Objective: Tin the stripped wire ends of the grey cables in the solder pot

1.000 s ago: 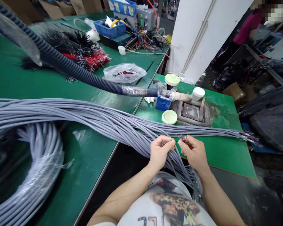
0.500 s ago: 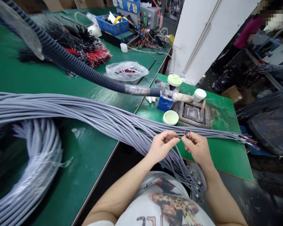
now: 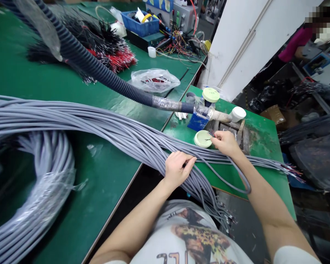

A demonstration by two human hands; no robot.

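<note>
My right hand (image 3: pixel 226 142) pinches the end of a grey cable (image 3: pixel 243 179), which loops back below the wrist. Thin dark and red wires (image 3: pixel 209 136) fan out from its fingertips over a shallow pale green dish (image 3: pixel 200 141). My left hand (image 3: pixel 178 168) lies against the bundle of grey cables (image 3: pixel 137 141), its fingers curled and its thumb and forefinger tips close together. Whatever is between those fingers, if anything, is hidden. Splayed wires show at the bundle's far right end (image 3: pixel 293 171), and more cable ends (image 3: pixel 227 216) hang at the front of my shirt.
Behind the dish is a square pot in a grimy frame (image 3: pixel 246 141), with a taped black hose (image 3: pixel 121 86) ending beside it. Lidded tubs (image 3: pixel 211 94) and a blue box (image 3: pixel 197 121) stand near. A cable coil (image 3: pixel 52 179) lies left. One person (image 3: pixel 295 46) is at far right.
My right hand has moved forward from near my left hand, carrying the cable's wire ends over the pale green dish. My left hand has drawn back left onto the bundle.
</note>
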